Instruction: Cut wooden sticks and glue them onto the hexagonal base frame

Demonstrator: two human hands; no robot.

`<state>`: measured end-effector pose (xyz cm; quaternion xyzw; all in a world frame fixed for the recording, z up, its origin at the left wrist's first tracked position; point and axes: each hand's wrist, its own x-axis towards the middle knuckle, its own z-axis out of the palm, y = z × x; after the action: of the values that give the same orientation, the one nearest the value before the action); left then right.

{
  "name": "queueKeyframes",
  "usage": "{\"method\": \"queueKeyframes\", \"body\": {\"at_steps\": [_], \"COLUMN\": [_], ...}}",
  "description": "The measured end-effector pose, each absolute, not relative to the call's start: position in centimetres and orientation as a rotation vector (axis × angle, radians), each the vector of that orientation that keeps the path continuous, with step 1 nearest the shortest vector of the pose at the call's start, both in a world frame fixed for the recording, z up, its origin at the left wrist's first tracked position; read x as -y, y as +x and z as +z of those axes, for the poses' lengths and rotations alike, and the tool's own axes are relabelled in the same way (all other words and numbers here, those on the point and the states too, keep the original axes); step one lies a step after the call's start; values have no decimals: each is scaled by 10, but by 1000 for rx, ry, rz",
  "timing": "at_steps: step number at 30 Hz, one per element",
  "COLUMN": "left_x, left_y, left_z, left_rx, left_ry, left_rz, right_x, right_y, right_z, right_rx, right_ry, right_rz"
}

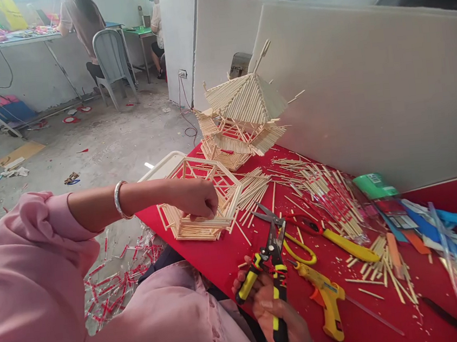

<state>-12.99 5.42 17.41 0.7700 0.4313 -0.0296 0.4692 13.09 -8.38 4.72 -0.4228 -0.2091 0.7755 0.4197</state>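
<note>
My left hand [195,198] reaches across my body, its fingers closed on the edge of a flat stick frame [201,220] that lies on the red table [225,255]. My right hand [273,310] grips the yellow-and-black handles of a pair of snips [271,264], blades pointing away from me. Behind the frame stands a stick model house [242,120] with a sloped roof. Loose wooden sticks [315,183] lie scattered across the table.
Yellow-handled scissors [333,239] and an orange glue gun [326,302] lie right of the snips. Coloured paper and plastic wrappers [430,226] pile at the right. White boards [366,80] wall the table's far side. Red wrappers [113,283] litter the floor. Other people sit at the back.
</note>
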Motion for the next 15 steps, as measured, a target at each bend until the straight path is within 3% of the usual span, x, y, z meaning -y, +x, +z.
{"method": "queueKeyframes", "body": {"at_steps": [15], "left_x": [-51], "left_y": [-127], "left_z": [179], "left_rx": [-1081], "left_ry": [1998], "left_rz": [-100], "right_x": [86], "right_y": [131], "right_z": [47], "right_rx": [521], "right_ry": [-1104], "right_rz": [2005]}}
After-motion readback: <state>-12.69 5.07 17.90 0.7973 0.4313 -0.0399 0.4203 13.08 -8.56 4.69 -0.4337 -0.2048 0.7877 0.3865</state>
